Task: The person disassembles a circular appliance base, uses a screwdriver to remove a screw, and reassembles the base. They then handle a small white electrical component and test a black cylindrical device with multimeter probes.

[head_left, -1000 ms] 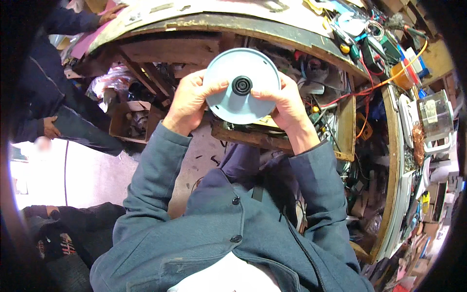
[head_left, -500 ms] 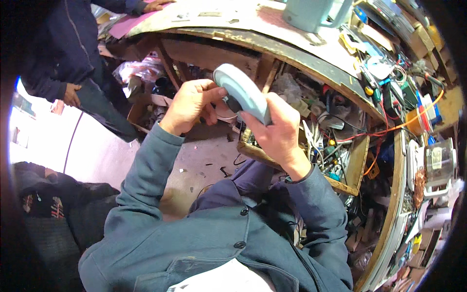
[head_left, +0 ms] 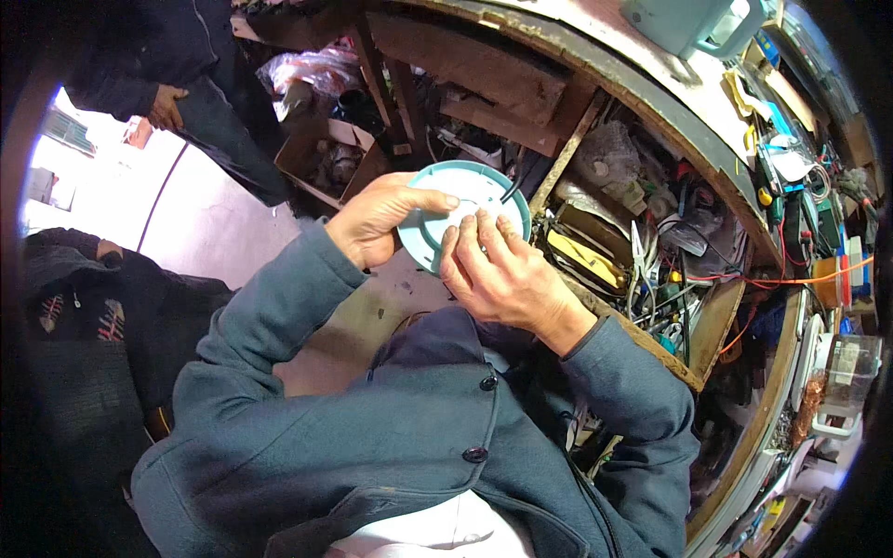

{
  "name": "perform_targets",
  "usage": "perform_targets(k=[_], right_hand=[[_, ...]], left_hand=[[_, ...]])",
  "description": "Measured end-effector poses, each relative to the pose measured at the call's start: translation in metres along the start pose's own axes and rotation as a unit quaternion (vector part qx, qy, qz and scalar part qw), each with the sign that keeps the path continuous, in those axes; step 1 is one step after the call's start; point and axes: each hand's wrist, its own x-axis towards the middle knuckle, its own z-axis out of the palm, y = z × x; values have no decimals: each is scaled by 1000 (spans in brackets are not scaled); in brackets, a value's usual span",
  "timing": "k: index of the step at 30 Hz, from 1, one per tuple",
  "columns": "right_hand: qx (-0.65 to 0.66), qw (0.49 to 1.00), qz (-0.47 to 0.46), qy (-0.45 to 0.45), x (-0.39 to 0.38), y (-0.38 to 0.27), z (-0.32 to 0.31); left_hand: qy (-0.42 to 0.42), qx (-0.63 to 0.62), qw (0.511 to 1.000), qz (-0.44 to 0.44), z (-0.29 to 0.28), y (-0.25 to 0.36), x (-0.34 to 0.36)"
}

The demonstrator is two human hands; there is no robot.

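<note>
Between my hands, above my lap, is a round pale-blue plastic appliance base (head_left: 462, 181), its flat underside turned up toward me. A short black cord (head_left: 511, 192) shows at its far right edge. My left hand (head_left: 383, 219) grips the left rim, thumb on top of the disc and fingers underneath. My right hand (head_left: 502, 274) is at the near right side, its bent fingertips pressing on the disc's face; its thumb is hidden.
A pale-blue jug with a handle (head_left: 672, 35) stands on the workbench (head_left: 595, 67). Below it, an open drawer (head_left: 642, 337) overflows with tools and wires. A cardboard box (head_left: 321, 177) sits under the bench. Another person's hand (head_left: 167, 108) hangs at the far left.
The base has turned from edge-on to face-up and come lower. My right hand has shifted from gripping its edge to pressing on its face. The view has swung somewhat left and down.
</note>
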Motion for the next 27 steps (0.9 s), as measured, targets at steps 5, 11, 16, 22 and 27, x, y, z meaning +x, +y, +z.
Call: perform_targets(k=[5,11,16,22,27], right_hand=[[-27,1000,1,16,-11,-8,6],[-10,1000,23,-12,-11,-4,-5],[25,997,47,-63,-14,24,-26],[163,969,184,-8,-23,58,-49],[137,941,296,89,-19,116,-41]], left_hand=[[3,14,1000,27,6,-12,3],[2,44,993,112,12,-17,7],[32,-13,984,174,40,-8,20],[45,-5,966,254,75,-30,55],[44,-10,968,248,98,-53,83]])
